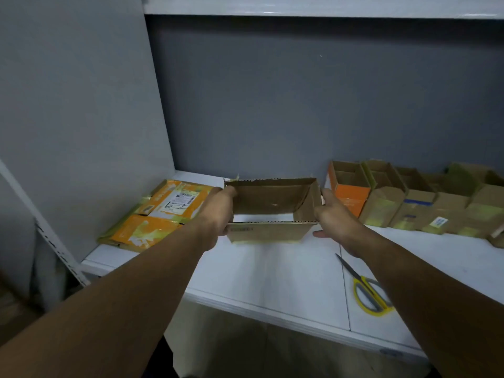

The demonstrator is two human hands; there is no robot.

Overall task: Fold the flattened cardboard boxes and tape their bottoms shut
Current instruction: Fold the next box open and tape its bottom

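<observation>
A brown cardboard box point(268, 231) is squared up into an open rectangular tube above the white table point(272, 279); I can see the table through its open bottom. My left hand point(218, 214) grips its left end, fingers curled round the wall. On the right end, my right hand point(331, 216) holds the box with the thumb below the near edge. A stack of flattened orange and brown boxes point(155, 214) lies at the back left.
A row of several folded, upright boxes point(409, 200) stands along the back right, the nearest one orange. Yellow-handled scissors point(366, 290) lie on the table under my right forearm. Grey walls close the back and left; a shelf runs overhead.
</observation>
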